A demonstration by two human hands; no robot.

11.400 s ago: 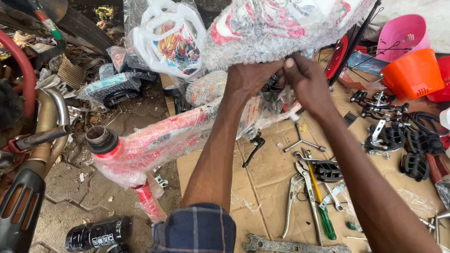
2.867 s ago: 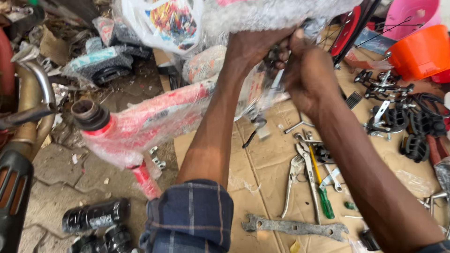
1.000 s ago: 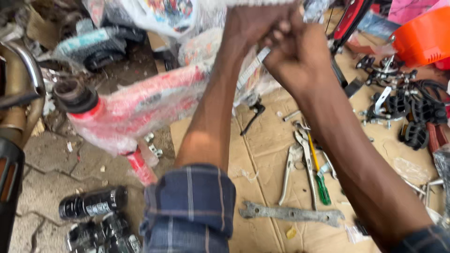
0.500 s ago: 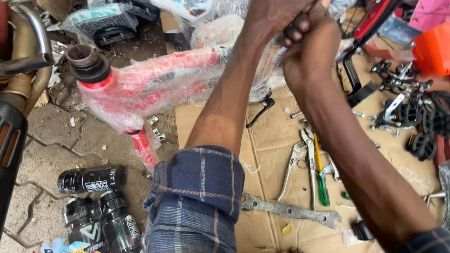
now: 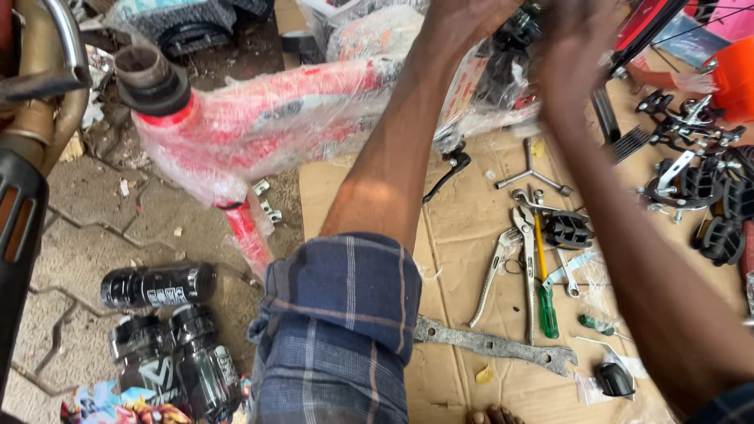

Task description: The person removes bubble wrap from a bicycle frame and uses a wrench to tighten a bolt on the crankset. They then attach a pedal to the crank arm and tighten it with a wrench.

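A red bicycle frame (image 5: 298,118) wrapped in clear plastic lies across the ground and the edge of the cardboard, its dark head tube (image 5: 149,78) at the left. My left hand (image 5: 463,17) reaches to the frame's wrapped right end at the top edge of the view, its fingers closed on the plastic wrapping. My right hand (image 5: 577,39) is raised just beside it and blurred by motion, so its grip is unclear. A rolled-up checked sleeve (image 5: 338,314) covers my left upper arm.
On the cardboard sheet (image 5: 463,298) lie pliers (image 5: 522,235), a green-handled screwdriver (image 5: 546,302), a flat metal wrench (image 5: 495,345), a three-way socket wrench (image 5: 534,173) and a black brake lever (image 5: 448,169). Black pedals and brake parts (image 5: 699,188) are at right, an orange bucket (image 5: 738,78) behind. Black bottles (image 5: 157,286) lie lower left.
The view has dropped and moved closer, so both hands now sit at the top edge. My right hand has shifted slightly right, apart from the left, and is blurred.
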